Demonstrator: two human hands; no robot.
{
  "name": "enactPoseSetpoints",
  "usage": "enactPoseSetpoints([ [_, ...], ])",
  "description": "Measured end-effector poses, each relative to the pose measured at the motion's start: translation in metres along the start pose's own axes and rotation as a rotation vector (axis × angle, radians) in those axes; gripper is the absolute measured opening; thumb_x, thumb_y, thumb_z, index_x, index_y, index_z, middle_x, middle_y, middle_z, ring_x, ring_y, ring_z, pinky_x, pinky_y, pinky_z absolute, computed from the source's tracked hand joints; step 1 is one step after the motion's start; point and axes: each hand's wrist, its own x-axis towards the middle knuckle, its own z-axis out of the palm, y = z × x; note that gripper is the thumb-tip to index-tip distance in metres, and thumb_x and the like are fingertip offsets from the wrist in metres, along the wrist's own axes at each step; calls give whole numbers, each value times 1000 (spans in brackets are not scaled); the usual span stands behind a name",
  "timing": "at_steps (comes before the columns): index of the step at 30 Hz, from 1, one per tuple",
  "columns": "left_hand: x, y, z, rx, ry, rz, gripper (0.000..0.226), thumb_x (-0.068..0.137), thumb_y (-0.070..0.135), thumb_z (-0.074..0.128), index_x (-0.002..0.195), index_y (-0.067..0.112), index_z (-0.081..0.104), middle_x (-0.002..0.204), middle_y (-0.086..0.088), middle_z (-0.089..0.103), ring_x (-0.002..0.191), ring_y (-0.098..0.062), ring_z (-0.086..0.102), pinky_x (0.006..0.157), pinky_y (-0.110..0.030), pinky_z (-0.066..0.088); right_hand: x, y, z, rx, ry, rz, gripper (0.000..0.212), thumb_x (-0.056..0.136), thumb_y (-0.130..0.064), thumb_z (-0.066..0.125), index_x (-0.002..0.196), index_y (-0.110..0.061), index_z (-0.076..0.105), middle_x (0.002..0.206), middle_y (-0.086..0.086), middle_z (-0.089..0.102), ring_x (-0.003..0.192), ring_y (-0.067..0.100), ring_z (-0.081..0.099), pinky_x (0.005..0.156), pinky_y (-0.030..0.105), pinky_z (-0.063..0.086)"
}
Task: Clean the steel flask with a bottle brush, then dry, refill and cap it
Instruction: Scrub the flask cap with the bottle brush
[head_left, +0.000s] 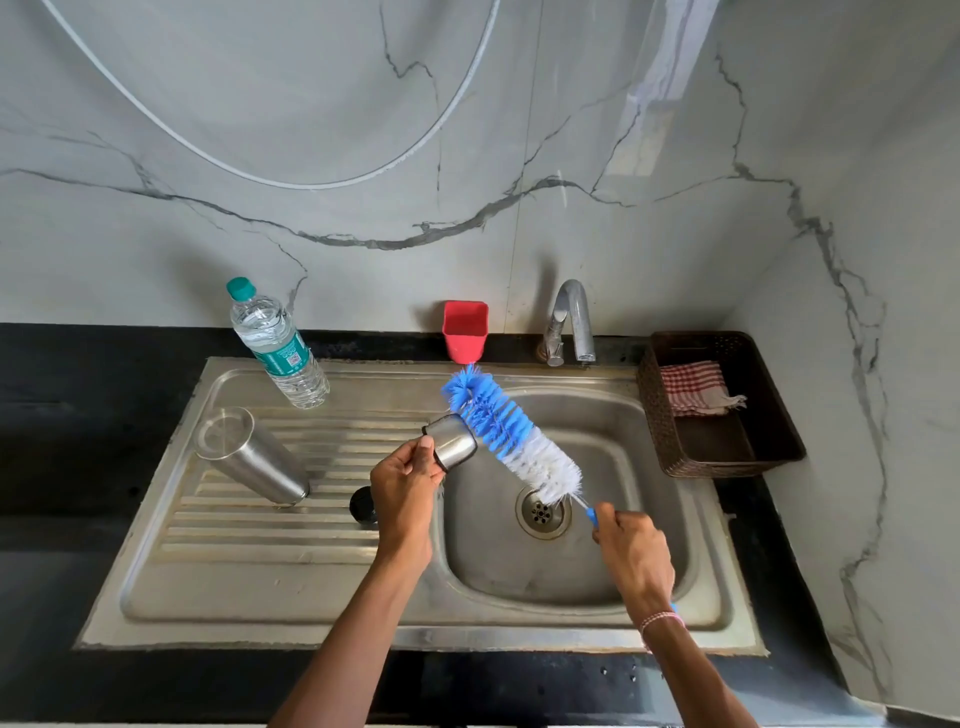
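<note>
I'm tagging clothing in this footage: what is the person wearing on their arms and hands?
No sleeves or gloves show on either arm. The left hand wears nothing visible; the right hand has a thin pink-and-white band at its wrist.

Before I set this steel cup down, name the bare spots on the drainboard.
Free: the drainboard has a flat front strip below its ribs, and bare ribs right of the steel flask. Crowded: back left, flask beside water bottle; black cap by the left hand.
</note>
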Motion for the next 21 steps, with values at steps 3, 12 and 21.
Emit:
enactPoseSetpoints([
  [3, 1, 6, -4, -17, 15, -11, 25, 105, 19, 61, 83, 8, 66, 86, -13, 60, 85, -26, 54, 86, -42, 48, -2, 4, 5, 16, -14, 18, 45, 91, -34, 50, 61, -3, 63, 61, 9, 62, 57, 27, 51, 57, 32, 40],
  [12, 7, 6, -10, -90, 108, -108, 17, 105, 12, 60, 95, 10, 73, 95, -14, 76, 93, -25, 73, 88, -31, 60, 0, 2, 7, -23, -22, 58, 45, 91, -36, 52, 58, -7, 61, 62, 10, 61, 58, 27, 51, 59, 34, 40],
  [21, 23, 15, -13, -227, 90, -207, 9, 103, 6, 60, 106, 7, 68, 100, -14, 75, 97, -25, 73, 97, -36, 54, 4, -55, -25, -81, 50, -187, 51, 100, -54, 46, 72, -21, 72, 67, -5, 67, 63, 20, 58, 63, 34, 43],
])
